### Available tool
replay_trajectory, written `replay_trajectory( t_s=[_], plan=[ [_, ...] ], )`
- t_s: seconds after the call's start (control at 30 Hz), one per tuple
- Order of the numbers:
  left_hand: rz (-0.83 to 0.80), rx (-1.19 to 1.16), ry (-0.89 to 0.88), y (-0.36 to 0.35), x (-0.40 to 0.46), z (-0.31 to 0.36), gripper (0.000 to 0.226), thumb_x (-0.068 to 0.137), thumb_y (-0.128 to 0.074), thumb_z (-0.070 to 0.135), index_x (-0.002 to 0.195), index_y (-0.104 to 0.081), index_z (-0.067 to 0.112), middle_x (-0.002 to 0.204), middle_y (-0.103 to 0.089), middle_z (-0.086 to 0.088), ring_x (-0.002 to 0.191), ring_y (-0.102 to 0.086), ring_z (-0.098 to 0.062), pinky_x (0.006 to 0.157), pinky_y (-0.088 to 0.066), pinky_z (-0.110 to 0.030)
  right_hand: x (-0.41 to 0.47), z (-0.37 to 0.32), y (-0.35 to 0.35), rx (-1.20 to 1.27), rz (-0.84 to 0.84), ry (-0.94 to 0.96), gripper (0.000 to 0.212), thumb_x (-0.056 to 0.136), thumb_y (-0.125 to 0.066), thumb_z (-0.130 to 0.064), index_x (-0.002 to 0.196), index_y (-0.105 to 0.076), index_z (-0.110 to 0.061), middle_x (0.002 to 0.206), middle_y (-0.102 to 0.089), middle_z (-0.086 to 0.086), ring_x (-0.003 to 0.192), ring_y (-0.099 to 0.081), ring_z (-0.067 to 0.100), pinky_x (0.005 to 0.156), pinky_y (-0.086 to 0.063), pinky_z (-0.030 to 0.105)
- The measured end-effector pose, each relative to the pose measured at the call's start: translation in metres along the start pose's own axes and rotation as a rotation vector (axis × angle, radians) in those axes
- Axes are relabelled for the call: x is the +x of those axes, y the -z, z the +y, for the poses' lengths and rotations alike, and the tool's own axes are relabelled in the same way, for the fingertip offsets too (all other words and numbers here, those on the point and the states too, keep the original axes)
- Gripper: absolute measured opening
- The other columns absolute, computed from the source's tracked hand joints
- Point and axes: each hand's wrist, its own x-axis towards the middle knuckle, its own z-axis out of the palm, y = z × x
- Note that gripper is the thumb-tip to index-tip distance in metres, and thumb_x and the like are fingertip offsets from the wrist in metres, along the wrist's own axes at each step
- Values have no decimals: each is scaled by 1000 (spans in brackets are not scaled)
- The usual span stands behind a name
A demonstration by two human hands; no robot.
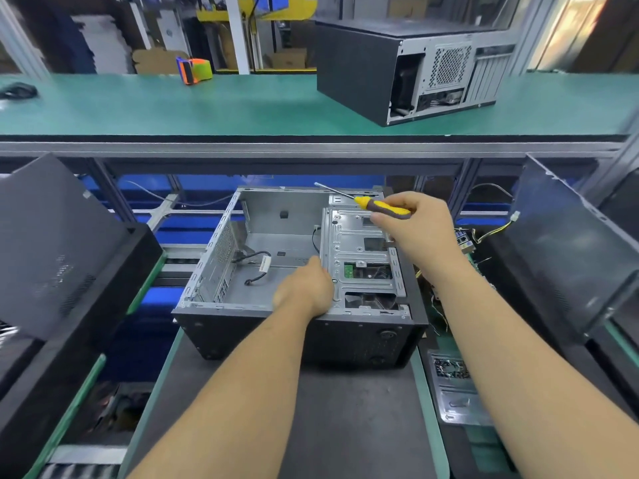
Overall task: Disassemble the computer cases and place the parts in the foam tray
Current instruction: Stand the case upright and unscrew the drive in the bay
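- Two computer cases: an opened case (297,271) at the middle of the counter (345,426), a closed case (411,67) on the upper shelf (207,105) toward its right end.
- Two hands: left hand (306,288), right hand (418,226).
- One screwdriver (377,205), yellow-handled.
- One tape dispenser (193,70), at the shelf's far edge.
- Two black side panels, one leaning panel (58,243) at left, one panel (570,243) at right.

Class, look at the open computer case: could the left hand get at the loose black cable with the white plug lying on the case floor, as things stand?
Probably yes. The case is open on top, the cable lies bare on its floor, and the left hand rests at the drive cage's edge beside it, holding nothing.
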Motion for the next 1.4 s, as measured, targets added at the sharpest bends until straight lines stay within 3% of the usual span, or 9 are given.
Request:
replay_trajectory(
  t_s=[0.17, 0.3, 0.4, 0.47, 0.53, 0.73, 1.1, 1.2, 1.4],
  plan=[
    [23, -2, 7, 4, 11, 12, 27, 105, -30, 21, 118, -52, 13, 126, -63, -13, 107, -58, -35, 80, -39, -39, 6, -3, -8, 55, 51, 1, 24, 82, -81, -26, 76, -61, -12, 68, -59, -1, 59, -54, 10, 62, -53, 36],
    [-29, 81, -112, 8, 13, -10, 37, 105, -25, 48, 113, -52, 23, 112, -64, -1, 93, -52, -27, 78, -39, -40, 16, 1, -16, -62, 50, 49, 29, 90, -72, -32, 74, -62, -9, 70, -59, 1, 69, -52, 17, 69, -46, 37],
    [77, 128, -145, 7, 11, -12, 30, 102, -31, 46, 104, -50, 23, 102, -65, -2, 84, -53, -27, 73, -39, -39, 25, 6, -25, -137, 96, 59, 24, 90, -72, -31, 76, -63, -13, 75, -66, -1, 71, -57, 14, 67, -44, 26],
    [103, 112, -159, 6, 12, -8, 24, 101, -33, 41, 99, -48, 23, 97, -63, -3, 82, -54, -28, 71, -40, -39, 30, 6, -32, -159, 118, 94, 15, 89, -74, -26, 90, -64, -16, 79, -65, -4, 71, -56, 8, 62, -39, 7],
    [80, 65, -158, 7, 12, -9, 23, 101, -33, 40, 98, -47, 23, 91, -57, 0, 83, -55, -28, 71, -41, -39, 35, 5, -37, -162, 131, 132, 19, 89, -74, -22, 103, -62, -18, 81, -62, -6, 69, -55, 1, 61, -38, 1],
    [72, 40, -146, 6, 12, -11, 21, 101, -34, 41, 96, -46, 25, 89, -54, 1, 83, -54, -28, 69, -40, -39, 40, 8, -44, -223, 90, 158, 31, 91, -72, -23, 120, -61, -17, 94, -66, 4, 87, -60, 23, 80, -51, 36],
    [50, 7, -151, 7, 13, -11, 20, 102, -33, 43, 103, -46, 27, 94, -55, 3, 85, -55, -26, 71, -40, -39, 40, 10, -45, -235, 88, 166, 34, 92, -71, -23, 124, -60, -16, 94, -65, 3, 91, -60, 26, 80, -51, 38],
    [46, 6, -148, 7, 13, -11, 21, 102, -33, 44, 102, -46, 27, 94, -56, 2, 86, -55, -27, 72, -41, -39, 41, 7, -47, -305, 68, 238, 28, 92, -71, -24, 117, -61, -17, 85, -63, 2, 77, -57, 20, 69, -43, 29],
    [51, 4, -138, 7, 13, -10, 20, 101, -34, 43, 98, -45, 27, 90, -53, 3, 83, -54, -26, 70, -40, -39, 51, -2, -53, -475, 42, 248, 21, 93, -69, -27, 97, -54, -12, 80, -61, 8, 79, -60, 31, 66, -51, 40]
  ],
)
